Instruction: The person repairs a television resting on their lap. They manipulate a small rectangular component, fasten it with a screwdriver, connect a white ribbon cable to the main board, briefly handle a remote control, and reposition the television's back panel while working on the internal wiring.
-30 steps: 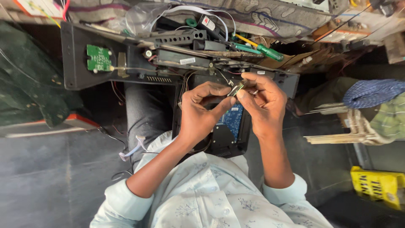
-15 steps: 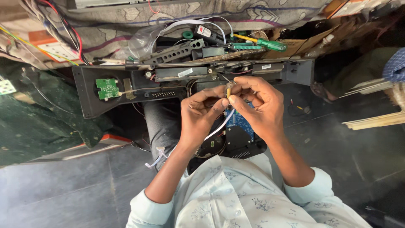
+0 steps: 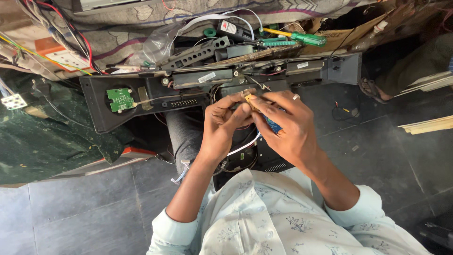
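Note:
My left hand point(image 3: 225, 125) and my right hand point(image 3: 283, 125) meet in front of me, fingertips pinched together on a small tan connector piece point(image 3: 248, 98). A blue circuit board point(image 3: 273, 123) shows partly under my right palm, and a white flat cable point(image 3: 243, 145) runs below the hands. Just beyond the fingers lies a long black plastic panel point(image 3: 141, 101) carrying a small green circuit board point(image 3: 120, 99) at its left end.
Green-handled screwdrivers point(image 3: 295, 38), a perforated black bracket point(image 3: 196, 53), a plastic bag and loose wires lie on the patterned cloth behind the panel. An orange-and-white box point(image 3: 59, 54) sits at left. Dark green fabric point(image 3: 42, 137) covers the left floor. Wooden strips point(image 3: 427, 125) lie at right.
The view has shifted, so the panel and hands sit lower and more to the right. Both hands stay pinched on the small piece, with fingers slightly rearranged.

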